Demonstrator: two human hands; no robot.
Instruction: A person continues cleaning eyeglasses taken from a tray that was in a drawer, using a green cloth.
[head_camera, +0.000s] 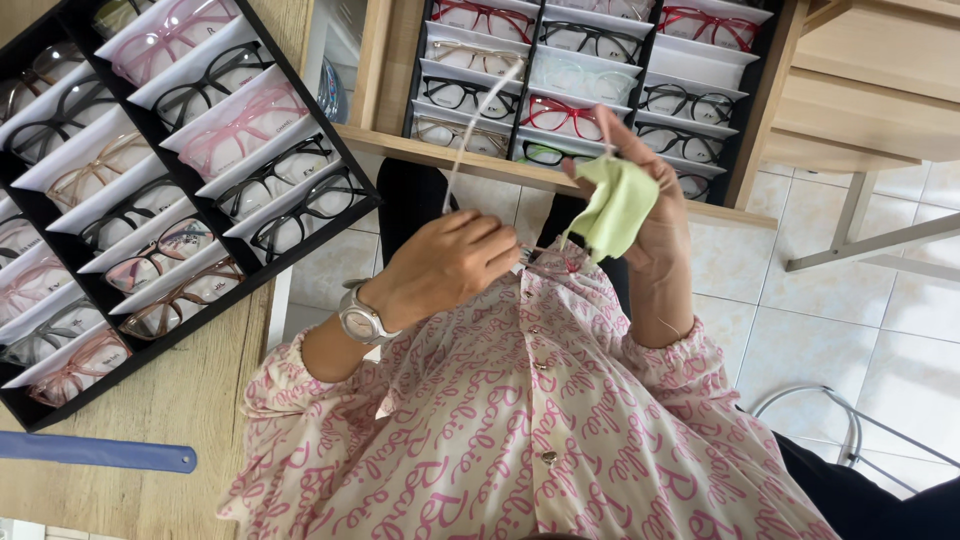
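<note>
My left hand (455, 262), with a silver wristwatch on the wrist, grips a pair of clear-framed glasses (478, 130) whose thin temple arm sticks up and away from me. My right hand (645, 205) pinches a pale green cleaning cloth (615, 205) around the front of the glasses. Both hands are held up in front of my chest, close together. The lenses are mostly hidden behind the cloth and my fingers. I wear a pink and white patterned blouse.
A black display tray (330, 225) of several glasses lies on a wooden table at the left. Another tray (760, 100) of glasses rests on a wooden shelf ahead. A blue strip (95, 452) lies near the table edge. Tiled floor and metal legs are at the right.
</note>
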